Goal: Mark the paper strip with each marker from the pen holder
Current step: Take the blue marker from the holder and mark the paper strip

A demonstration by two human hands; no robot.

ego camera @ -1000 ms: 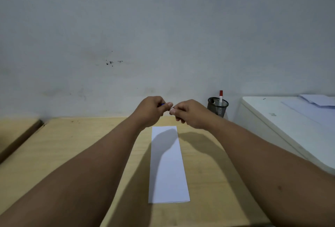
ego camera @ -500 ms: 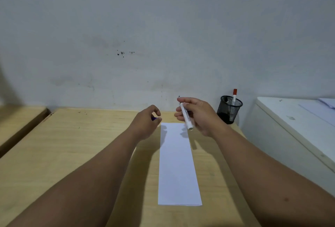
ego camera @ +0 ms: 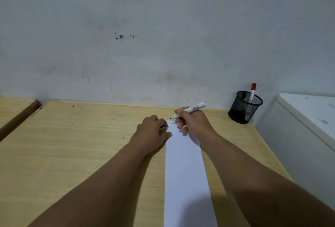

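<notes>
A long white paper strip (ego camera: 184, 168) lies lengthwise on the wooden table (ego camera: 81, 145). My right hand (ego camera: 194, 123) grips an uncapped white marker (ego camera: 192, 109), its dark tip just above the strip's far end. My left hand (ego camera: 152, 132) rests on the table against the strip's far left corner, fingers curled around a small dark cap that barely shows. A black mesh pen holder (ego camera: 244, 108) stands at the back right with a red-capped marker (ego camera: 253, 90) upright in it.
A grey wall runs along the table's far edge. A white cabinet (ego camera: 308, 121) stands close on the right, beside the pen holder. A second wooden surface (ego camera: 12, 109) lies at the far left across a gap.
The hands pulled apart, the cap staying in my left. Both hands then came down: the left onto the strip's far corner, the right turning the marker tip down to the paper.
</notes>
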